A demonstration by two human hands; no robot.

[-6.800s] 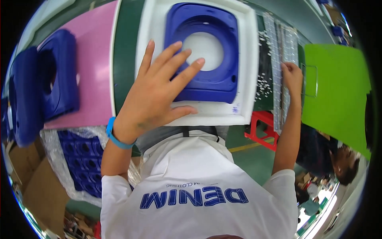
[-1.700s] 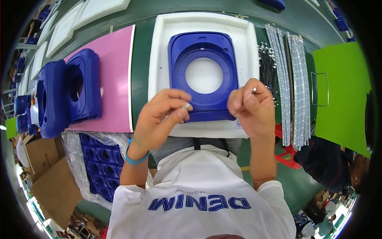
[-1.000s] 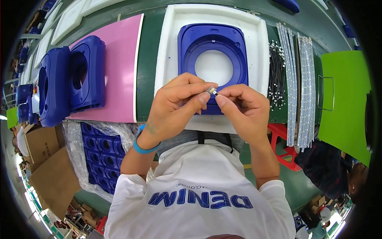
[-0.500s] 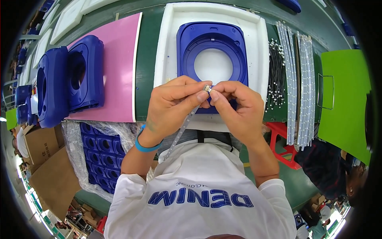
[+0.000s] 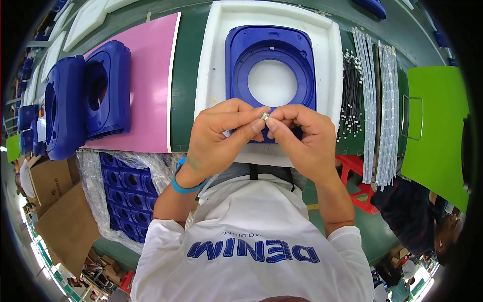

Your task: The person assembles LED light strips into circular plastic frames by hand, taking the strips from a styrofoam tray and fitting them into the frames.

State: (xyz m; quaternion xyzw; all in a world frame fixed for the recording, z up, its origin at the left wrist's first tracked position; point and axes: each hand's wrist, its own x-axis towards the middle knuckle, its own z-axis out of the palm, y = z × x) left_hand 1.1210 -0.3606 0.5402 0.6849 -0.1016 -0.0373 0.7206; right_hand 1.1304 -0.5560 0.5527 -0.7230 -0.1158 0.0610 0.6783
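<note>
Above the near edge of a white foam tray (image 5: 329,75), my two hands meet fingertip to fingertip. My left hand (image 5: 216,133), with a blue band at the wrist, is closed in a pinch on an LED strip (image 5: 264,116). Only its small pale end shows between the fingertips; the rest is mostly hidden behind the hand. Thumb and forefinger of my right hand (image 5: 308,138) pinch at that same end, hiding the exact contact. Just beyond them a square blue plastic housing (image 5: 236,45) with a large round opening lies flat in the tray; my hands cover part of its near edge.
Two blue housings (image 5: 108,90) stand on a pink sheet (image 5: 151,75) at left. To the right lie black cables (image 5: 350,95) with white connectors, more LED strips (image 5: 386,116) and a green panel (image 5: 435,136). Wrapped blue parts (image 5: 128,191) sit lower left; a red stool (image 5: 359,196) stands lower right.
The strip's length, earlier hanging below my left hand toward my lap, is now mostly out of sight behind it. Both hands keep their pinch in nearly the same place.
</note>
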